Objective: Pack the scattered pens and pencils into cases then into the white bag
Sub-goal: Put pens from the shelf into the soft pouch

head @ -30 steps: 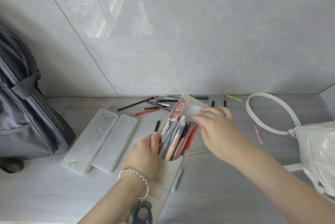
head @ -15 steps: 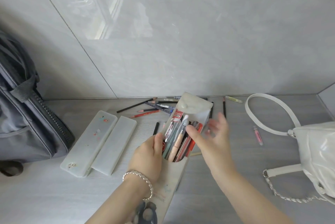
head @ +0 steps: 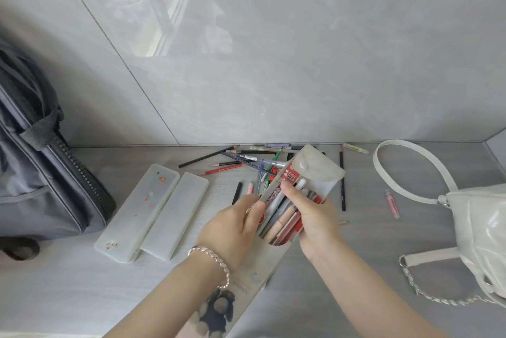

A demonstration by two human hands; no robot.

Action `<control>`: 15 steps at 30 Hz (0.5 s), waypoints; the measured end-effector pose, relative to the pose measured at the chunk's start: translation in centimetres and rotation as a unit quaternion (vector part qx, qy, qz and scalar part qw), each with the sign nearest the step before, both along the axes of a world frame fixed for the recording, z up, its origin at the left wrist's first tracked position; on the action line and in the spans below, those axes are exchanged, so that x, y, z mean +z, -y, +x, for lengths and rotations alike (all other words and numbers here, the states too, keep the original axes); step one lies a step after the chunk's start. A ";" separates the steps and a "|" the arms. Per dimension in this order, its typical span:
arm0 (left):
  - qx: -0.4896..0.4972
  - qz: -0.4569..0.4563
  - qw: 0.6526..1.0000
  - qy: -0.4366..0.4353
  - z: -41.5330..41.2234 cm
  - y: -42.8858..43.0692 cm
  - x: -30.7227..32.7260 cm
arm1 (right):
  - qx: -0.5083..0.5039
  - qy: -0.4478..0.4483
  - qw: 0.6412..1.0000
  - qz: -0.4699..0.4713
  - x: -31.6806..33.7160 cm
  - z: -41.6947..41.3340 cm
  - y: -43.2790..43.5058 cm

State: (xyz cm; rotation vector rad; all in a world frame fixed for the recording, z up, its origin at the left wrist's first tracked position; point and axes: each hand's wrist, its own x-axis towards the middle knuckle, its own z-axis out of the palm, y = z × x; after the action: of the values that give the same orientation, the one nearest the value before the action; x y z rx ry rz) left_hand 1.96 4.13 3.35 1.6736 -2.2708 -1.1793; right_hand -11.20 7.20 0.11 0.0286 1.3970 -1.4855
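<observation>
1. Translucent soft case (head: pixel 319 173), flap open, packed with pens (head: pixel 283 221), at frame centre.
2. Left hand (head: pixel 230 231): fingers curled round the case's 9 o'clock edge.
3. Right hand (head: pixel 317 220): grips the 3 o'clock edge, thumb on pens.
4. Loose pencils (head: pixel 232 164): scattered at 12 o'clock of case.
5. White bag (head: pixel 482 228): 3 o'clock, well apart.
6. Frosted hard cases (head: pixel 147 209): 9 o'clock.

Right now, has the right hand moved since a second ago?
Yes: the right hand slid off the flap, away from the back wall, and now grips the pen case.

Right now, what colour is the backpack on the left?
The backpack is dark grey; head view.
</observation>
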 end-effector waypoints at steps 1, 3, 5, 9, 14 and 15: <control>-0.004 0.006 1.000 0.009 0.1 -0.3 0.1 | -0.013 0.000 1.000 0.003 -0.3 -0.3 0.0; -0.026 0.009 0.996 0.085 0.7 -1.1 -0.1 | -0.057 0.005 0.998 0.007 -0.5 -1.1 0.2; -0.063 -0.018 0.979 0.194 1.6 -2.1 -0.8 | -0.098 0.019 0.995 0.010 -0.6 -2.0 0.3; -0.053 -0.052 0.963 0.257 3.8 -2.6 -2.7 | -0.129 0.020 0.991 0.026 -0.5 -2.6 0.1; 0.044 -0.041 0.990 0.126 3.7 -2.3 -2.8 | -0.116 0.049 0.992 0.007 -0.7 -1.5 -0.5; 0.043 -0.044 0.992 0.113 3.4 -2.3 -2.7 | -0.106 0.059 0.993 0.003 -0.6 -1.0 -0.7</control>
State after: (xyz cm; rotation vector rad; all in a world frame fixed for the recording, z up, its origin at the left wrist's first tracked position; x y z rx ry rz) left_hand 5.35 6.44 0.63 1.9378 -2.3079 -0.9001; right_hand -12.17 7.87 -0.53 0.2718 1.3345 -1.6271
